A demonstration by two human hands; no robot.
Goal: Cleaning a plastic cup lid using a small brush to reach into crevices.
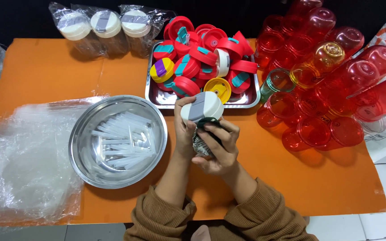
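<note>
Both hands shared the grip on one tumbler (204, 136) just above the orange counter (291, 178), near the person's chest: the left hand (185, 134) was wrapped around its side with the thumb pressed against the lid (202, 107), and the right hand (220, 149) was cupped under and around the body, fingers curled shut on it. Holding it tilted toward the camera seemed to bring the lid face up for handling. That lid was cream-white and round with a grey strap across its middle; the body beneath looked dark, with a crinkled shiny wrap partly hidden by the fingers. Just to the left sat a steel bowl (86, 165) of clear plastic straws (123, 143), within easy reach, and beyond it a heap of clear plastic bags (18, 160). Farther back a steel tray (150, 87) held a pile of red, teal, yellow and purple lids (202, 58). Red translucent cups (336, 89) lay stacked on their sides at the right. Three bagged tumblers (106, 29) with cream lids stood at the far edge.
</note>
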